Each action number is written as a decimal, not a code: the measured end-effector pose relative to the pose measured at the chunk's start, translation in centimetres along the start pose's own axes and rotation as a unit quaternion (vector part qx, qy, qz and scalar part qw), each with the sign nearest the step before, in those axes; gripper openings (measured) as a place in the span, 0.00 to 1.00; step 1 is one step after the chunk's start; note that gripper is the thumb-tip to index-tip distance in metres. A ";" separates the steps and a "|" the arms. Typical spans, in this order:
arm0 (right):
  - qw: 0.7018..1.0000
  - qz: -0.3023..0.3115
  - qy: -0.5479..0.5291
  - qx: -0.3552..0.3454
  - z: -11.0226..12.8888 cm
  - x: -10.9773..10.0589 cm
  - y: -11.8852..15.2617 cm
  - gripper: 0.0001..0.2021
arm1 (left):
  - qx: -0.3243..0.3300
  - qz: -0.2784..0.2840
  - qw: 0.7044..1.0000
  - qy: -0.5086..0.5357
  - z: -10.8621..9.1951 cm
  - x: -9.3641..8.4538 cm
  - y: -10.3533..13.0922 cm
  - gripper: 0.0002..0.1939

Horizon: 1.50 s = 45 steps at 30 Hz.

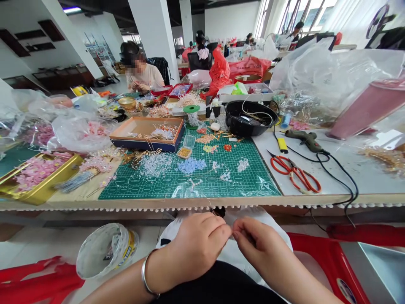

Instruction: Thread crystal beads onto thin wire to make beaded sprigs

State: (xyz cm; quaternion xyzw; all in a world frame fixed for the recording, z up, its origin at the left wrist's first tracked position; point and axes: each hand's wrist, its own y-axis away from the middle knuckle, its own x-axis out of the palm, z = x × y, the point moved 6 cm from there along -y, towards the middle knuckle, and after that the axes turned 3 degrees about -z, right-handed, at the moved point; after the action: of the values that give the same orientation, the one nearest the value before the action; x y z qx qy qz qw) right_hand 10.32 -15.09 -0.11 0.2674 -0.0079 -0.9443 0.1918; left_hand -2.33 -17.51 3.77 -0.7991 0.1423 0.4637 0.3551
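Two bare hands meet in front of the beige table edge (79, 203), above the wearer's lap, their fingertips at or close to touching. The left hand (202, 240), with a smooth silver metal bangle (146, 272) at its wrist, is turned back upward, its fingers bent inward. The right hand (262, 240) has thumb and forefinger pinched together, the other fingers curled beneath. Anything pinched between the tips is too small to tell. A fine, pale, thread-like strand (211, 205) shows just beyond the left knuckles, toward the table edge; whether either hand grips it, I cannot tell.

From the hands, a green gridded cutting mat (234, 188) spreads across eleven to twelve o'clock. On it, a heap of pale blue petal-like pieces (191, 165) lies at eleven, and a scatter of small clear beads (155, 164) between ten and eleven. A wide black bowl (232, 120) stands farther off at twelve. Red-handled metal pliers (292, 171) lie between one and two, with a dark green glue gun (305, 139) beyond them at one. A white plastic bucket (125, 257) sits lower down, at nine.
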 end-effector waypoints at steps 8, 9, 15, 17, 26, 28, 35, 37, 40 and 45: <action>0.985 -0.152 -0.078 -0.007 -2.2 -2.8 0.5 0.10 | -0.305 -0.005 0.936 -0.178 10.3 -0.3 0.2 0.11; 0.984 -0.157 -0.087 -0.001 -2.6 -2.9 0.6 0.11 | -0.316 -0.010 0.931 -0.185 11.1 -0.1 0.4 0.11; 0.976 -0.125 -0.172 0.055 -4.1 -2.8 1.0 0.18 | -0.355 -0.047 0.919 -0.163 12.7 0.3 1.3 0.07; 0.969 -0.105 -0.213 0.073 -4.3 -2.5 1.2 0.20 | -0.363 -0.064 0.919 -0.137 12.7 -0.3 1.3 0.08; 0.927 -0.103 -0.352 0.076 -3.8 -2.5 2.0 0.17 | -0.368 -0.208 0.869 0.258 9.3 -3.9 1.0 0.09; 0.917 -0.098 -0.382 0.061 -2.4 -2.7 2.1 0.15 | -0.358 -0.237 0.805 0.408 7.6 -3.0 0.7 0.07; 0.968 -0.102 -0.228 -0.017 3.3 -2.1 2.5 0.07 | -0.347 -0.156 0.714 0.588 1.4 1.4 -0.1 0.08; 0.980 -0.120 -0.158 -0.016 3.6 -2.0 2.7 0.06 | -0.352 -0.134 0.708 0.597 0.6 1.8 0.2 0.09; 0.988 -0.124 -0.088 -0.005 3.2 -1.7 3.1 0.06 | -0.360 -0.110 0.715 0.589 0.1 1.9 0.8 0.09; 0.994 -0.112 0.006 -0.018 3.0 -1.6 3.7 0.05 | -0.341 -0.094 0.756 0.550 -0.2 1.3 1.1 0.07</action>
State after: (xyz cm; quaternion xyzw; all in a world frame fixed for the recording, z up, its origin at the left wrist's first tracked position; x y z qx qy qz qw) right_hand 11.39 -18.21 3.66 0.2683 0.0405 -0.9583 0.0898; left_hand -2.15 -18.34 2.27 -0.9940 0.0700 -0.0738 -0.0391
